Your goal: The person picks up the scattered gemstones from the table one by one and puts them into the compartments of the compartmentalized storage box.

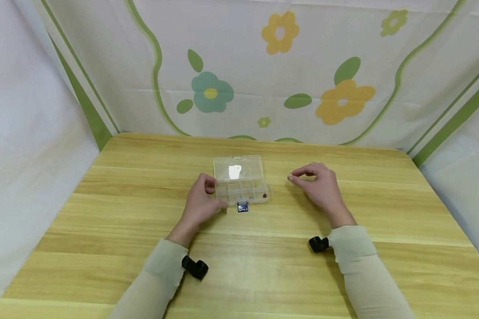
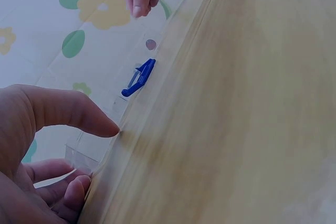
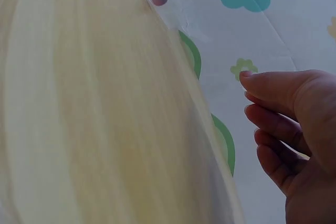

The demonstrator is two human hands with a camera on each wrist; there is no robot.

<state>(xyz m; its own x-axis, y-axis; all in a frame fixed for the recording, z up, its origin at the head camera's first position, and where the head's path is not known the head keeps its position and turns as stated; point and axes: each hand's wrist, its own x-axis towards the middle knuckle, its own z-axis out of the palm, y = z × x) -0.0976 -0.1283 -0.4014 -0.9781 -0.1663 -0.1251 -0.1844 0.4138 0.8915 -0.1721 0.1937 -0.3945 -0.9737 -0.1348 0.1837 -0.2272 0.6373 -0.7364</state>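
Note:
A clear plastic compartment box (image 1: 221, 199) lies on the table with its lid (image 1: 247, 165) raised at the back. My left hand (image 1: 200, 201) holds its left end, thumb at the front edge and bent fingers at the side. A blue clasp (image 1: 242, 207) hangs from the front edge; it also shows in the left wrist view (image 2: 139, 78). One dark reddish-brown bead (image 1: 265, 195) sits in the right-hand compartment. Right of the box, my right hand (image 1: 319, 186) is in the air, thumb and forefinger tips close together. No object shows between them, but the thumb partly hides the fingertips.
The wooden table (image 1: 263, 270) reaches back to a white curtain (image 1: 239, 57) printed with flowers. Black wrist cameras sit at the left cuff (image 1: 194, 267) and the right cuff (image 1: 318, 244). A tiny dark speck (image 1: 262, 234) lies on the wood in front of the box.

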